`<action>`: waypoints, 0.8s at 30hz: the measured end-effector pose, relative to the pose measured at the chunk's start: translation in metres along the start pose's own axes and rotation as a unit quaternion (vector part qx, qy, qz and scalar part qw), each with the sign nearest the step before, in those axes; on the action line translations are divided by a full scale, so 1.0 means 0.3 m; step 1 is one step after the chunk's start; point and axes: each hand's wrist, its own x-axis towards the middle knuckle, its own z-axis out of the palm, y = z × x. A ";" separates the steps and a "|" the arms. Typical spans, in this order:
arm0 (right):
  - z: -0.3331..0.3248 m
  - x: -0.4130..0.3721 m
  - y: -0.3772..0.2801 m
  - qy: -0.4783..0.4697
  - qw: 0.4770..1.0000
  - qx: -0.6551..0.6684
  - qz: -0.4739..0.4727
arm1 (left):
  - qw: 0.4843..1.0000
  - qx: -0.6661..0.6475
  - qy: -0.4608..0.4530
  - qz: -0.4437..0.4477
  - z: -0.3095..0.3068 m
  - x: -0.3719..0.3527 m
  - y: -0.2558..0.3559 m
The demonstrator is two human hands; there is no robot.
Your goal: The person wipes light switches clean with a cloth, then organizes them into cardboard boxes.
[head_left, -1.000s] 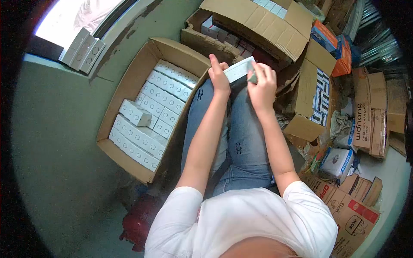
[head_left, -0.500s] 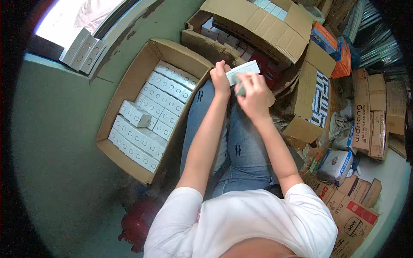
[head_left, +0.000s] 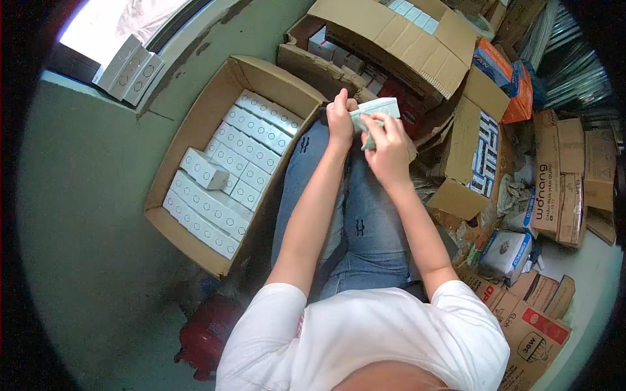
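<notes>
Hands (head_left: 339,124) (head_left: 391,151) touch a box (head_left: 386,106); carton (head_left: 549,171) perhaps reads "wonang".

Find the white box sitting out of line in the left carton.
The raised white box midway along the carton, wall side; the other boxes lie lower, in rows.

Window (head_left: 124,26) glare, beyond and left of the left hand's grip (head_left: 340,124), burned out to white, while the wall (head_left: 98,195) nearer the wearer fell dim. Black rounded edges framed fisheye bending; the gripped white box (head_left: 385,106) looked soft.
</notes>
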 end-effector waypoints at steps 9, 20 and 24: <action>0.031 0.007 -0.039 -0.006 1.000 -0.006 -0.006 | 0.999 0.006 0.029 0.022 0.002 0.006 0.003; -0.021 -0.007 0.058 0.021 0.998 -0.040 0.036 | 0.999 0.046 0.017 -0.002 0.008 -0.006 -0.003; -0.031 -0.026 0.086 -0.002 0.997 -0.037 0.067 | 0.998 0.051 0.014 0.018 0.019 -0.022 0.000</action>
